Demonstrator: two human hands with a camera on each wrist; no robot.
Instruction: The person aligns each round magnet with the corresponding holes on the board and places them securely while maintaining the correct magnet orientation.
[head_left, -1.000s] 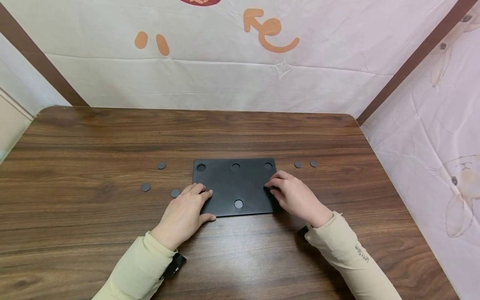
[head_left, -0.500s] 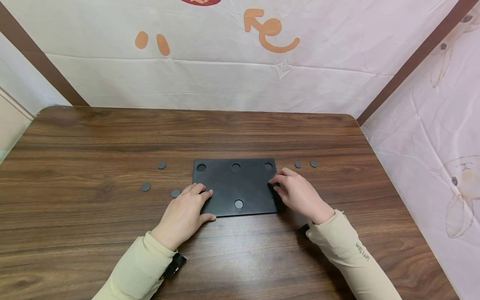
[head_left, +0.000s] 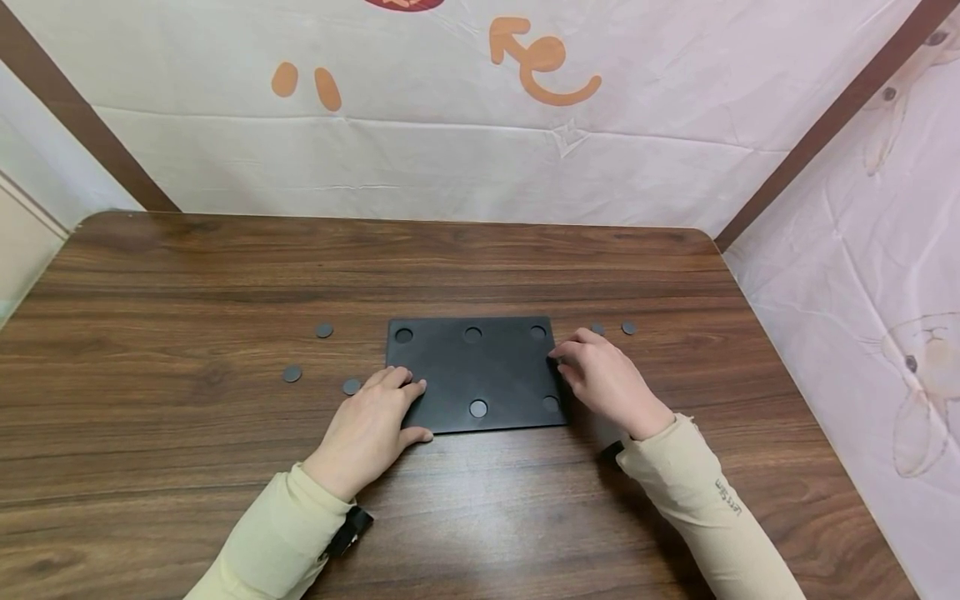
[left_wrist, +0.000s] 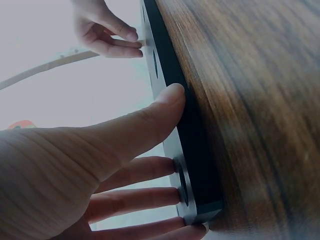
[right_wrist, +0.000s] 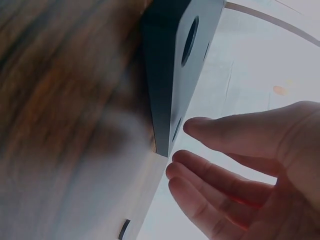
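A flat black rectangular board (head_left: pixel 480 367) with round recesses lies on the table. My left hand (head_left: pixel 371 433) rests on its front left corner; in the left wrist view the thumb (left_wrist: pixel 170 97) presses the front edge while the straight fingers (left_wrist: pixel 135 200) touch the top face. My right hand (head_left: pixel 603 375) is at the board's right edge. The right wrist view shows its thumb (right_wrist: pixel 210 130) and fingers parted, with nothing between them. A pale grey disc (head_left: pixel 478 408) sits in the front middle recess. The front right recess (head_left: pixel 551 404) is in view; the front left one is hidden.
Left of the board lie several small dark discs, including a near one (head_left: pixel 351 387), a far one (head_left: pixel 324 331) and a leftmost one (head_left: pixel 292 374). Two more are on the right, one (head_left: pixel 628 328) fully visible, the other (head_left: pixel 597 329) partly behind my right hand. Printed cloth (head_left: pixel 450 167) hangs behind the table.
My right hand has moved back and to the right, off the board's top, uncovering the front right recess and partly covering a disc. The left hand has stayed in place.
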